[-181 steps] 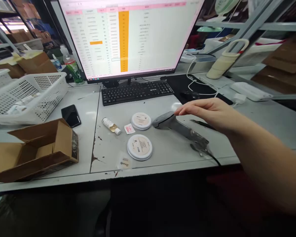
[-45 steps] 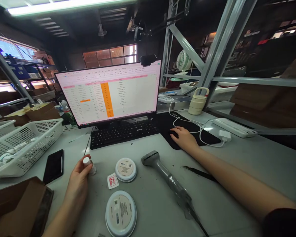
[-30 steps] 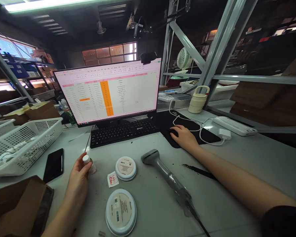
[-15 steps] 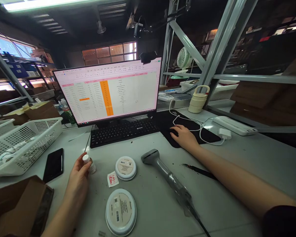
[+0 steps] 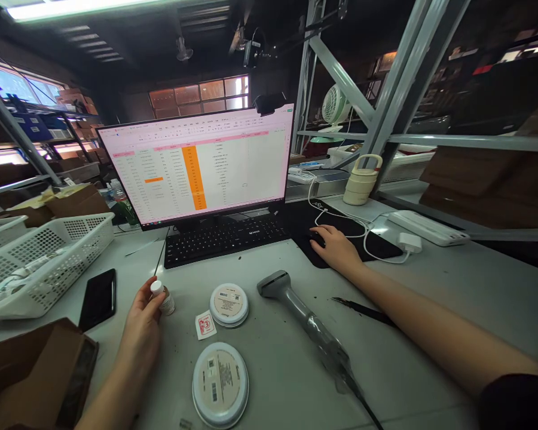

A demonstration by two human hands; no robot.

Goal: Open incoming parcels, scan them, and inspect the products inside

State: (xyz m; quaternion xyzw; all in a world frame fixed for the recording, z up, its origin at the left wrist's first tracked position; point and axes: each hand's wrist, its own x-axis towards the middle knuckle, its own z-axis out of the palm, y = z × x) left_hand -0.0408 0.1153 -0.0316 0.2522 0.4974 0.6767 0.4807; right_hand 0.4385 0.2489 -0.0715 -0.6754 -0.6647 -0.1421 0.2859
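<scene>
My left hand (image 5: 146,313) is closed around a small white-capped bottle (image 5: 167,303), fingers on its side, just above or on the desk. My right hand (image 5: 334,246) lies curled over a dark computer mouse (image 5: 317,239) on the black mouse pad (image 5: 376,246); the palm covers most of the mouse. Between my arms lie two round tins with printed labels, a smaller tin (image 5: 228,304) and a larger tin (image 5: 220,385). Beside the smaller one is a white packet with red print (image 5: 205,325). A grey barcode scanner (image 5: 307,319) rests to their right.
A monitor (image 5: 233,161) showing a spreadsheet stands behind a black keyboard (image 5: 224,239). To the left are a white basket (image 5: 72,257), a black phone (image 5: 97,298) and an open cardboard box (image 5: 36,376). A utility knife (image 5: 363,309), a power strip (image 5: 425,228) and a cream cup (image 5: 361,182) sit at right.
The small pointer on the monitor has shifted slightly left. Both hands and the things on the desk keep practically the same places.
</scene>
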